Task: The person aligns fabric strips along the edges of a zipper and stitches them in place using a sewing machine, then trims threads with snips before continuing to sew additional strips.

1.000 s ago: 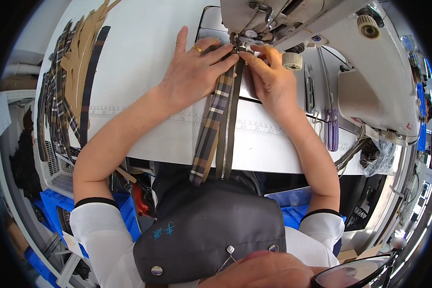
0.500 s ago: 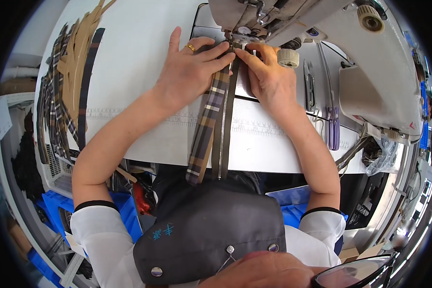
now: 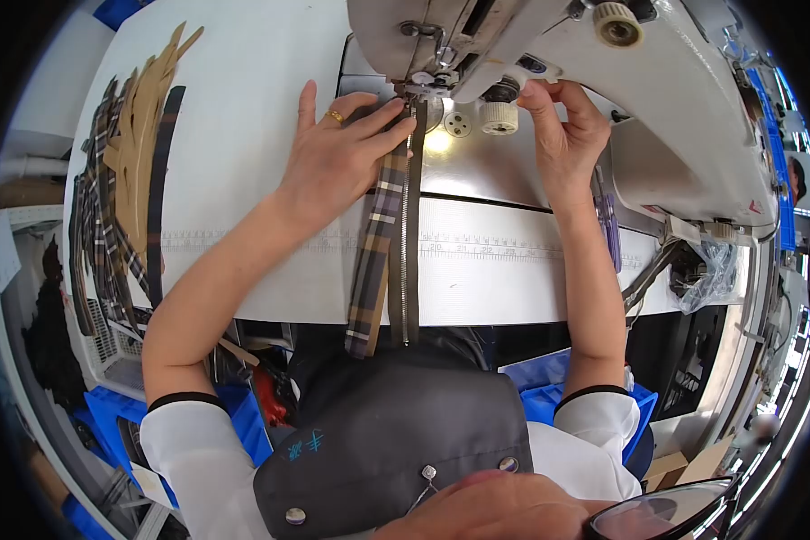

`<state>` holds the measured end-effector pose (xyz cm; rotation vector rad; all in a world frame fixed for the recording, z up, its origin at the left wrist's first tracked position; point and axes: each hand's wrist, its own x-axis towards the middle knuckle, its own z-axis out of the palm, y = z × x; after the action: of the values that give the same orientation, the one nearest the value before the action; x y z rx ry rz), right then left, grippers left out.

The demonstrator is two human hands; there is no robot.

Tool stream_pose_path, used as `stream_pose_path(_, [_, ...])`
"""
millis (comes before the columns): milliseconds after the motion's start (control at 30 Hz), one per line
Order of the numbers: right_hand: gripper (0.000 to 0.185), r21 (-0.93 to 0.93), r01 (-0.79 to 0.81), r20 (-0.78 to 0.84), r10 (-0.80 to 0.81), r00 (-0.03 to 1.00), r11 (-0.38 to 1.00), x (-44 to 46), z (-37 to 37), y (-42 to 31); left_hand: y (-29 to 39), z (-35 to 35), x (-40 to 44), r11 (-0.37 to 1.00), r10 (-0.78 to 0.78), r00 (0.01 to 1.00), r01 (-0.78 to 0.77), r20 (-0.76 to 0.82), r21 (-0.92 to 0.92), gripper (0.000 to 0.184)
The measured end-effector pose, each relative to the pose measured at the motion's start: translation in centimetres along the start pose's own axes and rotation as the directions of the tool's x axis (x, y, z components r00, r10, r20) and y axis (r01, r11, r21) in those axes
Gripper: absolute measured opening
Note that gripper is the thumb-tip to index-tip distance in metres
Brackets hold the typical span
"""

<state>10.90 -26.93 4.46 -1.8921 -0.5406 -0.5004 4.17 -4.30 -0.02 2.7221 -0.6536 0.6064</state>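
Under the needle area of the sewing machine point(image 3: 684, 99) lie the top ends of a dark zipper tape point(image 3: 411, 243) and a plaid fabric strip point(image 3: 375, 243), side by side. Both hang down over the table's front edge. My left hand point(image 3: 333, 153) presses flat on the strip and tape just below the presser foot, its fingers spread and its thumb pointing away. My right hand point(image 3: 570, 135) is raised beside the machine's ribbed knob point(image 3: 499, 115), thumb and index finger brought together behind it. What these fingertips hold, if anything, is hidden by the machine.
Plaid strips point(image 3: 108, 198) and tan strips point(image 3: 139, 135) lie at the left of the white table point(image 3: 243, 117), beside a dark strip point(image 3: 167, 180). A purple-handled tool point(image 3: 609, 229) rests right of my right forearm. A plastic bag point(image 3: 715, 274) is at the far right.
My right hand has left the zipper tape and moved right, up by the knob. My left hand stays on the strip and tape. The whole view has shifted somewhat.
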Motion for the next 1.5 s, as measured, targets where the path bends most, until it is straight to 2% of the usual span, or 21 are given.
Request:
stream_pose_path(200, [0.013,-0.032,0.059,-0.034,-0.06,0.998,0.998,-0.2,0.3,0.4,-0.1,-0.1,0.0,1.0,-0.007,0.999,0.007,0.047,-0.015,0.035])
stream_pose_path(400, [0.012,-0.021,0.1,-0.064,-0.101,0.993,0.995,-0.3,0.5,0.5,0.0,0.0,-0.3,0.999,0.015,0.999,-0.017,0.043,0.045,0.032])
stream_pose_path(633, [0.013,0.017,0.13,-0.088,-0.128,0.988,0.991,-0.3,0.6,0.5,0.1,0.0,-0.4,1.0,0.017,1.0,-0.017,0.004,-0.001,0.037])
stream_pose_path(733, [0.014,-0.026,0.143,-0.086,-0.145,0.986,0.989,-0.3,0.6,0.3,0.1,0.0,-0.4,1.0,0.014,1.0,-0.014,0.015,0.001,0.036])
stream_pose_path(833, [0.011,-0.085,0.12,-0.013,-0.122,0.992,0.989,-0.8,0.5,-0.5,0.2,-0.2,-0.5,1.0,0.003,0.999,-0.004,0.048,0.012,0.035])
stream_pose_path(933, [0.018,-0.265,0.303,0.279,-0.228,0.933,0.916,-2.2,1.9,1.9,0.2,-0.3,-0.5,1.0,-0.003,0.998,0.001,0.069,0.017,0.036])
stream_pose_path(1033, [0.014,-0.358,0.531,0.44,-0.363,0.822,0.768,-2.0,3.7,1.2,0.2,-0.4,-0.5,1.0,-0.006,0.997,0.005,0.078,0.014,0.037])
stream_pose_path(1067, [0.018,-0.356,0.534,0.441,-0.366,0.819,0.767,-2.3,3.8,1.8,0.2,-0.3,-0.5,1.0,-0.007,0.997,0.006,0.078,0.011,0.037])
stream_pose_path(1167, [0.021,-0.556,0.409,0.419,-0.181,0.89,0.724,-2.4,3.2,1.5,0.2,-0.3,-0.5,1.0,-0.013,0.997,0.013,0.078,0.003,0.037])
stream_pose_path(1267, [0.017,-0.462,0.385,0.386,-0.21,0.898,0.799,-2.7,3.1,2.2,0.2,-0.3,-0.4,1.0,-0.016,0.997,0.016,0.077,0.003,0.036])
stream_pose_path(1333, [0.015,-0.313,0.218,0.355,-0.099,0.93,0.924,-2.6,3.3,1.2,0.2,-0.3,-0.4,1.0,-0.017,0.997,0.016,0.074,0.004,0.036])
stream_pose_path(1400, [0.014,-0.147,0.029,0.326,0.021,0.945,0.989,-2.5,3.8,0.9,0.2,-0.3,-0.4,1.0,-0.012,0.997,0.012,0.07,0.002,0.036])
stream_pose_path(1467, [0.02,-0.218,-0.148,0.384,0.225,0.895,0.965,-2.2,4.3,1.3,0.2,-0.3,-0.4,1.0,-0.01,0.997,0.009,0.074,0.007,0.036])
stream_pose_path(1500, [0.022,-0.233,-0.187,0.401,0.27,0.876,0.954,-2.0,4.6,1.5,0.3,-0.3,-0.4,1.0,-0.009,0.997,0.008,0.074,0.009,0.036])
